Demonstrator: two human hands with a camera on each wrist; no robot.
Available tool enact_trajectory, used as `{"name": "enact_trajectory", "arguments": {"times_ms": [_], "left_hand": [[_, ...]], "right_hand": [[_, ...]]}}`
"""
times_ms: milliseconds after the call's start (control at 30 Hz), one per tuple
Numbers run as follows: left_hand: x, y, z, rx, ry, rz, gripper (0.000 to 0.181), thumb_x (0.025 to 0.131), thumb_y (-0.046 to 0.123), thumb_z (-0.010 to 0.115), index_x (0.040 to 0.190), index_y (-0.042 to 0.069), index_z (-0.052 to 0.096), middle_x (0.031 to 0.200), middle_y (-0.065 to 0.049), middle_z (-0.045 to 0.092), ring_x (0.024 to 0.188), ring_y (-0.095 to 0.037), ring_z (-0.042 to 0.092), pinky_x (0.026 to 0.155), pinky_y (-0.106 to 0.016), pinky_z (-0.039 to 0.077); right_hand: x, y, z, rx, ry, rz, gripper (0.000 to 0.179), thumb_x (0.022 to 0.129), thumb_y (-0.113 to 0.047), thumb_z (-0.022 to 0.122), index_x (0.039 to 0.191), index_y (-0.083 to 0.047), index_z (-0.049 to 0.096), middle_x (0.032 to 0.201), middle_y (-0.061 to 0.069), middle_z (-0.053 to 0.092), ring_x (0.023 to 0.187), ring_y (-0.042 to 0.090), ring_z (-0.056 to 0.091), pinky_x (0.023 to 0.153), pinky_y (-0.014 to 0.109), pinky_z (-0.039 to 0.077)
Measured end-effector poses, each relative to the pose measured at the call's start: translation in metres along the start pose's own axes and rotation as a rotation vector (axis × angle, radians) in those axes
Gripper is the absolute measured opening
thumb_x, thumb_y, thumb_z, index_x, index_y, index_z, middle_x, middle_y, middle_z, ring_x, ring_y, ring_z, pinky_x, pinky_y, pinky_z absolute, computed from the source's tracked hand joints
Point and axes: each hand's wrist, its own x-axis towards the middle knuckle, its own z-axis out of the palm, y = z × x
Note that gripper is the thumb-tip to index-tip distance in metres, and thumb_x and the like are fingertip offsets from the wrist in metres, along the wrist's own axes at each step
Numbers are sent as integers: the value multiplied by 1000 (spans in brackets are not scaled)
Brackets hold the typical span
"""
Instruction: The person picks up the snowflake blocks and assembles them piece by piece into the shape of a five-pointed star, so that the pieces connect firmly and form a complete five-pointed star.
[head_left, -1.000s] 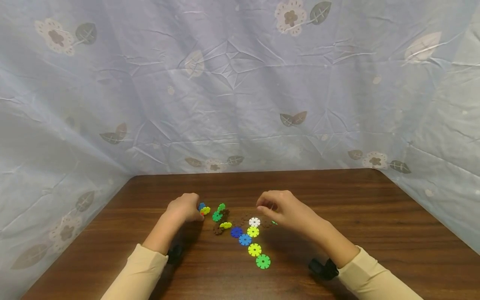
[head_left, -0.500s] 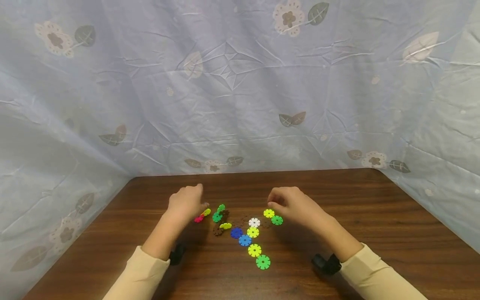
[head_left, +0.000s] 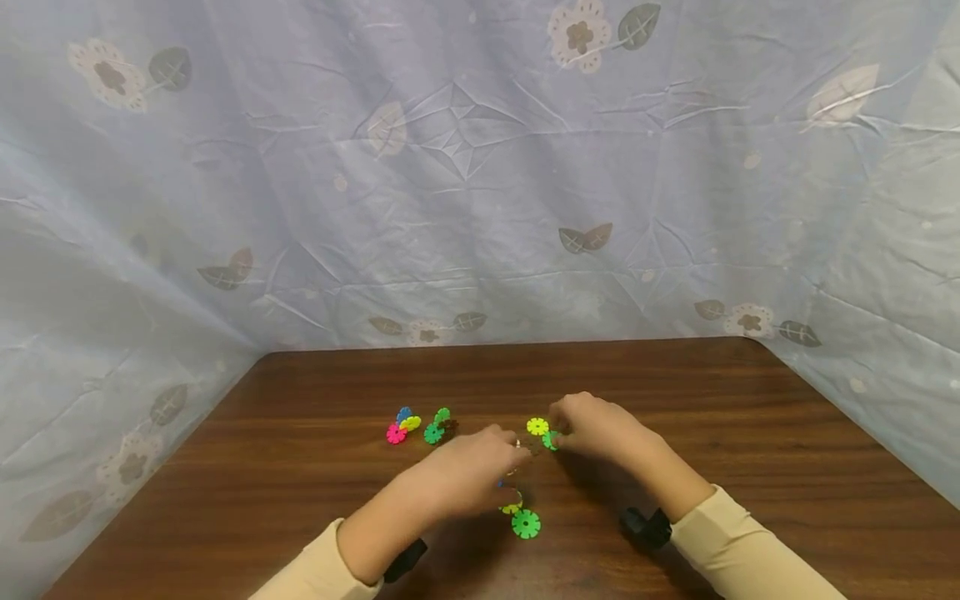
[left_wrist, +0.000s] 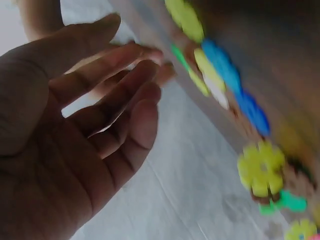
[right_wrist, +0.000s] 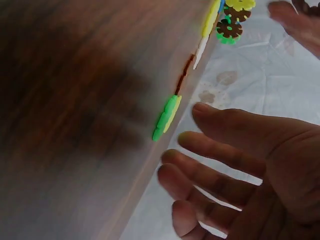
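Hovering left hand: thumb apart from bent fingers; I see it partly hiding a yellow disc.
Right hand: fingers apart, just beside a green disc.
Discs' place: the table.

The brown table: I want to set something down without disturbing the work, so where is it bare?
In the head view, the table is bare between the curtain and the discs, left of the pink disc, and right of the right hand. The middle is crowded: discs lie near both hands, and the left hand hides some.
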Motion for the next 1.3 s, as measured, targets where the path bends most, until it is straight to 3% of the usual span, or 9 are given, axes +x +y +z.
{"name": "enact_trajectory", "arguments": {"times_ms": [167, 267, 400, 533, 733, 1000, 1167, 1300], "left_hand": [[4, 19, 12, 90, -74, 60, 31, 91, 34, 83, 119, 24, 74, 118, 7, 68, 105, -5, 64, 74, -20, 56], [5, 23, 16, 128, -96, 80, 28, 90, 31, 84, 115, 25, 74, 111, 8, 67, 100, -4, 61, 67, -16, 51], [5, 25, 17, 159, -104, 88, 31, 90, 32, 84, 118, 24, 73, 113, 8, 68, 109, -6, 65, 69, -15, 52], [4, 25, 17, 152, -105, 85, 30, 91, 33, 83, 118, 24, 74, 115, 8, 69, 116, -9, 66, 73, -16, 55], [6, 23, 17, 83, -140, 52, 32, 89, 32, 85, 116, 22, 71, 112, 8, 67, 105, -4, 64, 72, -17, 54], [7, 22, 18, 34, -170, 20, 55, 89, 34, 85, 137, 20, 62, 127, 6, 70, 110, -5, 68, 78, -21, 58], [8, 22, 17, 13, -160, 10, 44, 90, 29, 85, 128, 19, 64, 110, 9, 72, 93, 0, 66, 70, -20, 54], [5, 19, 12, -10, -115, 32, 19, 95, 23, 79, 108, 18, 67, 93, 10, 68, 79, 2, 60, 65, -18, 49]], "right_hand": [[3, -4, 4, -15, -44, -3, 19, 94, -8, 75, 78, -11, 64, 72, -2, 52, 65, 13, 44, 61, 30, 37], [3, -6, 6, -33, -42, 4, 13, 94, -6, 75, 84, -11, 69, 77, -3, 59, 68, 13, 50, 63, 33, 44], [2, -8, 5, -60, -29, 10, 6, 91, -6, 79, 90, -9, 73, 85, -1, 69, 74, 14, 59, 69, 40, 53], [2, -11, 4, -71, -25, 20, 8, 90, -8, 81, 92, -9, 72, 85, 0, 69, 74, 15, 61, 67, 40, 54], [3, -10, 6, -45, -59, 36, 21, 91, -8, 80, 107, -6, 65, 91, 5, 66, 81, 18, 61, 69, 41, 51], [3, -7, 7, 9, -97, 30, 42, 91, -10, 81, 125, 0, 58, 109, 12, 69, 101, 27, 68, 84, 48, 57], [3, -6, 5, 24, -104, -14, 26, 88, -8, 82, 107, -1, 66, 97, 7, 66, 88, 20, 61, 76, 40, 53], [2, -6, 3, 70, -119, -102, 9, 88, -2, 79, 91, -6, 71, 98, 6, 73, 71, 10, 53, 66, 26, 47]]}}
